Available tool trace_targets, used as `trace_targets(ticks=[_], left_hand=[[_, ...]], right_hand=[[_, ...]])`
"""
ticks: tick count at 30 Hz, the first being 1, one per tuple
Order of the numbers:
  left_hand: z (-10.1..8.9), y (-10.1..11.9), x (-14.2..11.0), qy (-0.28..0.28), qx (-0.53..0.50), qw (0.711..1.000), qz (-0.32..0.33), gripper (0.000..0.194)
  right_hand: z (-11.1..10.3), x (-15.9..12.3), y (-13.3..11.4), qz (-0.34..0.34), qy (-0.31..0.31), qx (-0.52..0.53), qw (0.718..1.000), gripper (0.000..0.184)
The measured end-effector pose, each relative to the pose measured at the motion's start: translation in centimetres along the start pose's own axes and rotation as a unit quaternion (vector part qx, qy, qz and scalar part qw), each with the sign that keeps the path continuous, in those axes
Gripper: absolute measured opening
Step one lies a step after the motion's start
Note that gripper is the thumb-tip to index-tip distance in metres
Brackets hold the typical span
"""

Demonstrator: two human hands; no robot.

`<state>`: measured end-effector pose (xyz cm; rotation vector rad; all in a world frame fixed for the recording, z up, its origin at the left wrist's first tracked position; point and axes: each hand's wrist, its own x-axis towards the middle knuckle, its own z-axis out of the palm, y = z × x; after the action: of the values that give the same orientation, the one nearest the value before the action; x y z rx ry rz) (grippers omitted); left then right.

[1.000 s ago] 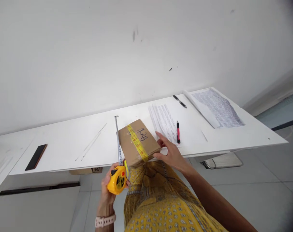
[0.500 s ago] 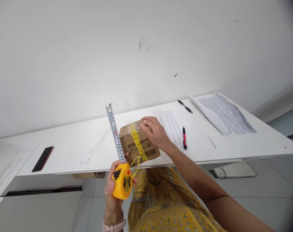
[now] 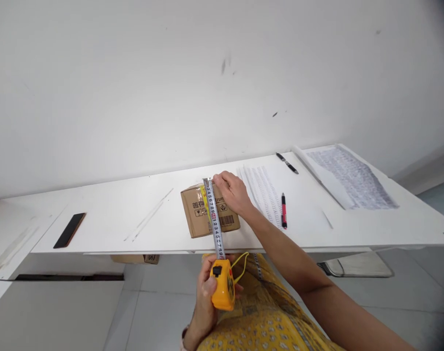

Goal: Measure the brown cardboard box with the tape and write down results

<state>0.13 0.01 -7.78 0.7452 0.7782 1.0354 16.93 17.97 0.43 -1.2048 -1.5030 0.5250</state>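
My left hand [image 3: 206,292] is wrapped round a yellow tape measure [image 3: 222,291] in front of the table edge; a yellow wrist cord loops off its right side. The silver blade [image 3: 215,224] is drawn out and runs across the top of a small brown cardboard box [image 3: 196,222], partly covering the box's yellow tape strip. The blade's end lies at the box's far edge. There, the fingers of my right hand [image 3: 233,192] are closed in a pinch beside the blade's end, over the box's far right part. The fingertips' exact contact is partly hidden.
On the white table [image 3: 108,209] lie printed sheets [image 3: 262,190], a red-and-black pen [image 3: 284,212], a black pen [image 3: 287,163], a sheet dense with writing [image 3: 350,175] and a dark flat bar [image 3: 70,230]. Below the table are a carton [image 3: 130,259] and a pale flat object [image 3: 364,265].
My left hand has brought the tape measure rightward, so the blade moved from left of the box onto its top. My right hand's fingers have drawn together at the blade's end. The box now lies flatter.
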Motion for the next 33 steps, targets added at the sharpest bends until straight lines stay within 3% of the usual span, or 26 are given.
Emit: trace_targets(ticks=[4,11,19,33], left_hand=[[-0.1,-0.8,-0.4,-0.013,-0.004,1.0,-0.021,0.053],[0.5,-0.4,-0.5,-0.006,0.027,1.0,-0.012,0.054],[-0.5,-1.6,1.1,0.019,0.192,0.978,0.078,0.061],[0.0,-2.3,1.6,-0.009,0.167,0.984,0.066,0.061]], right_hand=[[0.1,0.8,-0.3,0.034,-0.016,-0.018,0.999,0.047],[-0.1,1.1,-0.8,0.062,-0.033,-0.019,0.997,0.043],[-0.3,1.3,-1.0,0.074,-0.044,-0.016,0.996,0.038],[-0.2,0.8,-0.5,0.062,-0.027,-0.01,0.998,0.041]])
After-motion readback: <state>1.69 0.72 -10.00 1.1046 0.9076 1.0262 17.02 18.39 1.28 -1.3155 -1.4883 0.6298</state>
